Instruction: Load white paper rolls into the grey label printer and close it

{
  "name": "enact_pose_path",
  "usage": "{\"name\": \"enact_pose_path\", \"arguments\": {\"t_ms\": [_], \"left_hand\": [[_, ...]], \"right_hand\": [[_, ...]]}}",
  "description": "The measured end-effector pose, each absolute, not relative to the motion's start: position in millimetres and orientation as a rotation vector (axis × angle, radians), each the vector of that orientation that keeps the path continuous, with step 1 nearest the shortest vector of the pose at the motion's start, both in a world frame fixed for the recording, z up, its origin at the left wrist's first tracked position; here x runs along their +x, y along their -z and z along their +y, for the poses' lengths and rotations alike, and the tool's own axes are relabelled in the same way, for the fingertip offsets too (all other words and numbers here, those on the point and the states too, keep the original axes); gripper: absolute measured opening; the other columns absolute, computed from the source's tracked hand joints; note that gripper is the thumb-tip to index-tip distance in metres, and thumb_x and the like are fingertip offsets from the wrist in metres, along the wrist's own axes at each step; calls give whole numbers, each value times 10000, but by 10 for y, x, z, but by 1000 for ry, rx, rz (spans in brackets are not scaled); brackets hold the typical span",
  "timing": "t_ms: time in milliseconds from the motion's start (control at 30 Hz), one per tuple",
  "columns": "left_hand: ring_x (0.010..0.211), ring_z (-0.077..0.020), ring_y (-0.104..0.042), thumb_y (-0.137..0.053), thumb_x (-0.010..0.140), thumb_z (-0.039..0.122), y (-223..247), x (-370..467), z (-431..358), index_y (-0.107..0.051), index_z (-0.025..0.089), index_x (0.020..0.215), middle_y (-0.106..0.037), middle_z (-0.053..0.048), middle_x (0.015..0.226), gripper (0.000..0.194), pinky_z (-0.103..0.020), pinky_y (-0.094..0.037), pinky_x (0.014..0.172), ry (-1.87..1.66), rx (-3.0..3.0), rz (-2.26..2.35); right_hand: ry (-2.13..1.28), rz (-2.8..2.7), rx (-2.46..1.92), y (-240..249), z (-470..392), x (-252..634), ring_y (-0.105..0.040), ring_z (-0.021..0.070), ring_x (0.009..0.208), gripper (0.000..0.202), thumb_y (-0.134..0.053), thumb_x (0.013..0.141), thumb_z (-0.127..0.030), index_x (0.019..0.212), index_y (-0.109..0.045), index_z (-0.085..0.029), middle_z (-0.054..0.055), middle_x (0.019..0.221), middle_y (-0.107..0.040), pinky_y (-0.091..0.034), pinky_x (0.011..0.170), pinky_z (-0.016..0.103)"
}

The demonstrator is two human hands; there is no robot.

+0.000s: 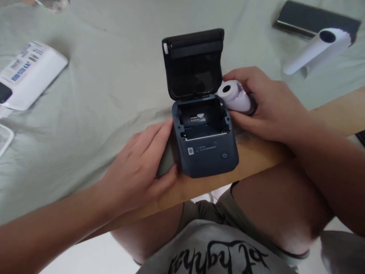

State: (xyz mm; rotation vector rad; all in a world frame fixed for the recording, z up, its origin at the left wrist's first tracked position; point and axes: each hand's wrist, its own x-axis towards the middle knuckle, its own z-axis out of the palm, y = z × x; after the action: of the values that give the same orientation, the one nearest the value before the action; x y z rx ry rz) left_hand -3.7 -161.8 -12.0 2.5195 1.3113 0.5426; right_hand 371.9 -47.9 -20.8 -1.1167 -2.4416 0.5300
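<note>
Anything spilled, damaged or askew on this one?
No spill or damage is evident. One slightly untidy thing: the white roll at upper right, its loose end unwound and overlapping, in view, the dark flat object.

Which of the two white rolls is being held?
The white roll beside the open printer, held in the right hand; the other roll, overlapping the dark flat object in view, is untouched.

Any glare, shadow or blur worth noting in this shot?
Head view: soft light, no strong glare; small print on the Bluetooth printer is too blurred to read. Same view: the open lid shows little detail inside; sticker text on the white device is illegible.
</note>
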Motion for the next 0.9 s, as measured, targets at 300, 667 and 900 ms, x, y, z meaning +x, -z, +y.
{"name": "enact_pose_path", "arguments": {"t_ms": [300,667,900], "left_hand": [[1574,-402,-824,-635,1180,334,115,-31,-1614,-483,261,1955,-785,-154,1780,793,-554,-742,1305,-552,2507,1308],[1605,-389,-805,-595,1213,295,38,-13,-1618,-475,206,1930,-782,-179,1783,732,-528,-702,1346,-468,2505,1313],[1580,-368,-795,-577,1194,271,24,25,-1619,-458,159,1921,-770,-198,1763,745,-485,-689,1307,-479,2564,1308]], "right_hand": [[-559,-2259,-1202,145,-462,3854,-690,151,895,847,-945,1052,-801,1733,-706,-359,27,1156,-792,-721,900,385],[-576,-2231,-1275,124,-499,4005,-652,118,919,870,-971,1011,-864,1711,-769,-389,18,1171,-710,-650,890,374],[-360,-2141,-1374,24,-636,3926,-681,136,952,746,-992,998,-882,1596,-849,-461,10,1118,-734,-674,882,393]]}}
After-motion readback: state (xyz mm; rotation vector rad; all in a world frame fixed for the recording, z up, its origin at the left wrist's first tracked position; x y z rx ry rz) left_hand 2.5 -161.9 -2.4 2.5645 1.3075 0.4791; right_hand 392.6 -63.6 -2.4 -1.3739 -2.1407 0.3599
